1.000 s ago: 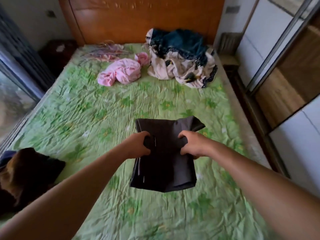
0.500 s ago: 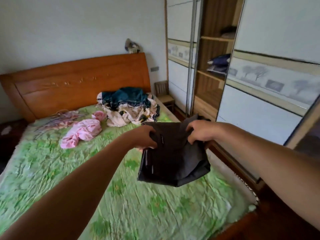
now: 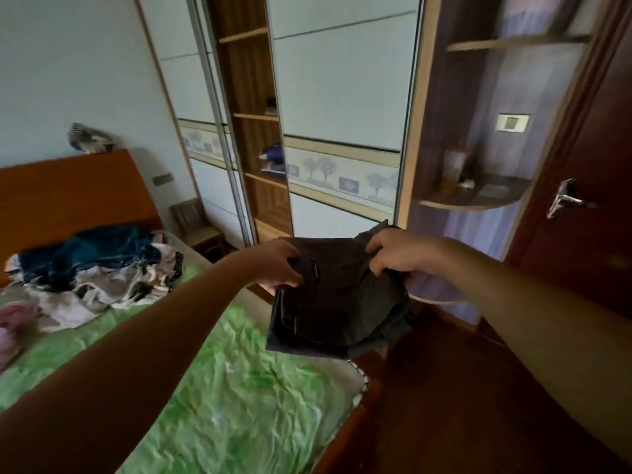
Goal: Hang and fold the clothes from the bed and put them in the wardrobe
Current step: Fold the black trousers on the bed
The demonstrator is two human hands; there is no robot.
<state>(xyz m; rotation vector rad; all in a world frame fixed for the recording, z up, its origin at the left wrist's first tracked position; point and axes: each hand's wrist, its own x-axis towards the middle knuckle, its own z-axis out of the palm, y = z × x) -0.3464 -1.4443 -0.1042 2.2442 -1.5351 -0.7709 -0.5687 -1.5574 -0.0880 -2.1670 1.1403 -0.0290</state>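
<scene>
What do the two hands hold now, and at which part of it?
A folded dark garment, held at its upper edge: left hand at the left corner, right hand at the right.

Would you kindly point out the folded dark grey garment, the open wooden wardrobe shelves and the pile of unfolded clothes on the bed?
Folded dark grey garment [image 3: 337,302]: head view, middle of fabric.
Open wooden wardrobe shelves [image 3: 265,181]: head view, shelf edge.
Pile of unfolded clothes [image 3: 99,265]: head view, centre.

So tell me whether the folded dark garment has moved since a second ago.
Yes. The folded dark garment, held by the left hand and right hand, has left the green bedspread and gone toward the wardrobe.
</scene>
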